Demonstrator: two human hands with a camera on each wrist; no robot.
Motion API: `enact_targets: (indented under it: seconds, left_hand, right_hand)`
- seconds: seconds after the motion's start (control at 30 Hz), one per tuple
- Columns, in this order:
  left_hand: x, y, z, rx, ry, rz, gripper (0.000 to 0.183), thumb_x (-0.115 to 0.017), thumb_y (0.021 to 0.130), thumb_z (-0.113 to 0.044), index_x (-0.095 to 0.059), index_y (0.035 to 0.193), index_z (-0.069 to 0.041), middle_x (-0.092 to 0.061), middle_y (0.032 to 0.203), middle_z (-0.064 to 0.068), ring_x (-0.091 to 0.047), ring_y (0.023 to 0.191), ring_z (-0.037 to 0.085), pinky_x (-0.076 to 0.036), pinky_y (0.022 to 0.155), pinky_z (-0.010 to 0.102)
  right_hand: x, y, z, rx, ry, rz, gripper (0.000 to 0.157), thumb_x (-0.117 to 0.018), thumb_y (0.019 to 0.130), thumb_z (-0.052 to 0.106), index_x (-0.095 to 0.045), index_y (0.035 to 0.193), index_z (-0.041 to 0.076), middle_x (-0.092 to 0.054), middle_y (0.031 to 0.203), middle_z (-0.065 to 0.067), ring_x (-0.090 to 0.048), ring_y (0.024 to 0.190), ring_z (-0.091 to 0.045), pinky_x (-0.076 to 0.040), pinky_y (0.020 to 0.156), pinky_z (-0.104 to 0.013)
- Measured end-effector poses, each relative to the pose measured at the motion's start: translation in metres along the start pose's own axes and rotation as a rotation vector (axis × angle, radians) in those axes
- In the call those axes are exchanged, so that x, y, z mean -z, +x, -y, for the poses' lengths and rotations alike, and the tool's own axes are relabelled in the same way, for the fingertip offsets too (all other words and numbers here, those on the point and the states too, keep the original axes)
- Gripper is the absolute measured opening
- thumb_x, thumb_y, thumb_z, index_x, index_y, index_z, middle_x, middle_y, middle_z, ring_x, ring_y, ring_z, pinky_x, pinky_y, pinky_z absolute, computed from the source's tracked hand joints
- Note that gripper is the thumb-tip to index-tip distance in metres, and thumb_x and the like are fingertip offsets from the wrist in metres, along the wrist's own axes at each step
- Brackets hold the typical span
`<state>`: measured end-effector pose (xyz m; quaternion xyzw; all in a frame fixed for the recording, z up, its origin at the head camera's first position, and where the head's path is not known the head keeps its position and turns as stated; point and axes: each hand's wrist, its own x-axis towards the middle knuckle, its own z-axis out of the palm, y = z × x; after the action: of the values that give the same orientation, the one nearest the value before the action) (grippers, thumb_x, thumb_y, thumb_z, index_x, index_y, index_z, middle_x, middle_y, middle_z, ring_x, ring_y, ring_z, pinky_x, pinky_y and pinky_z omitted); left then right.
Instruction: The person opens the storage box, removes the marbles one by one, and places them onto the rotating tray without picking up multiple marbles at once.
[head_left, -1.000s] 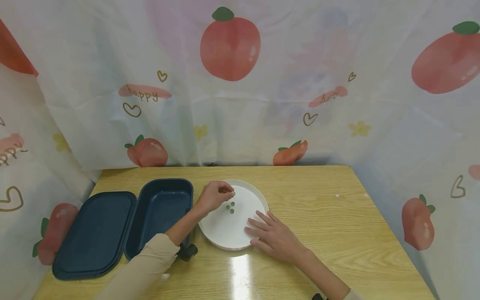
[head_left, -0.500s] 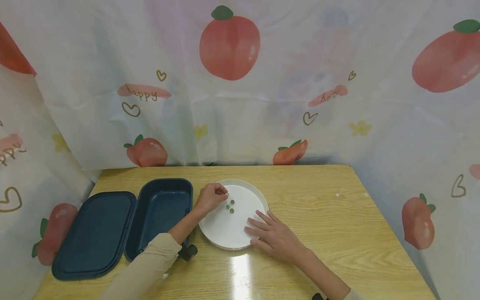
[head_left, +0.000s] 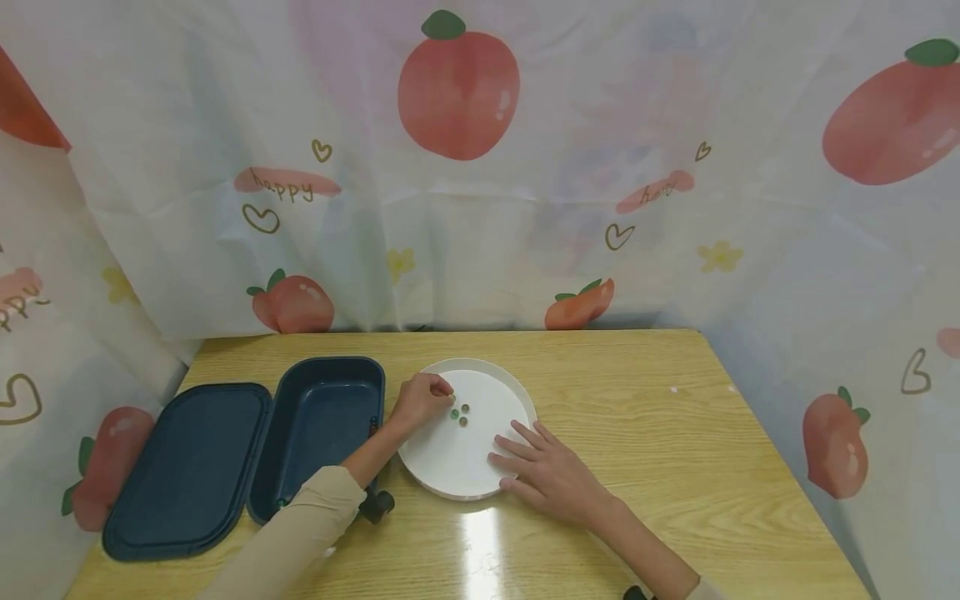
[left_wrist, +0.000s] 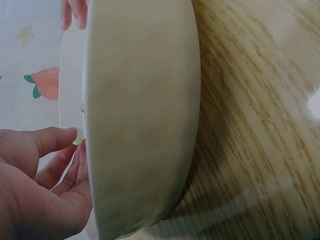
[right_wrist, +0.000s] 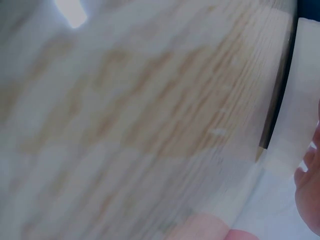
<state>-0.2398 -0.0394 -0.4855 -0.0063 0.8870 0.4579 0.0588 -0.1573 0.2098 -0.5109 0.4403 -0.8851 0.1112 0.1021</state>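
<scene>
A: Take the head view first. Where do your hands and the marbles stand?

B: Your left hand [head_left: 422, 402] is over the left part of the white dish [head_left: 442, 471], its fingertips brought together. Just beside them, a green marble [head_left: 454, 414] and two brownish marbles [head_left: 465, 408] lie in a loose cluster on the dish. Your right hand [head_left: 551, 475] has its fingers spread and straight at the dish's near right edge.

A: How far along does that put you?

B: Partway, I'd judge. The flat blue lid [head_left: 187, 471] is off and lies beside the blue box [head_left: 322, 433]. Three marbles rest on the dish, and small items [head_left: 282, 502] in the box are too tiny to name.

A: And your left wrist view?

B: You have a pale green marble [left_wrist: 78, 137] clamped between thumb and finger by the dish's rim. Since it isn't released, I'd count that one as unfinished. The dish wall hides most of the cluster.

A: Your right wrist view?

B: Mostly table [right_wrist: 150, 110], with your fingers beside the dish wall. No marble shows, so it can't settle what's left. Whether you're pressing the rim, I can't tell.
</scene>
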Motion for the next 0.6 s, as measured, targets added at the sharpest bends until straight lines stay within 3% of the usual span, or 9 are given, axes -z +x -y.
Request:
enact_targets:
  seconds: [0.6]
  left_hand:
    - [-0.0039,0.0006,0.0047,-0.029,0.034,-0.009,0.004,-0.071,0.078,-0.006,-0.073,0.081,-0.007,-0.065,0.073,0.000,-0.058,0.069,0.013,-0.047,0.062,0.026]
  right_hand:
    - [0.0008,0.0012,0.0006,0.002,0.003,-0.016,0.038,-0.047,0.094,0.041,-0.057,0.128,0.024,-0.047,0.136,0.002,-0.030,0.132,-0.027,-0.021,0.104,-0.051]
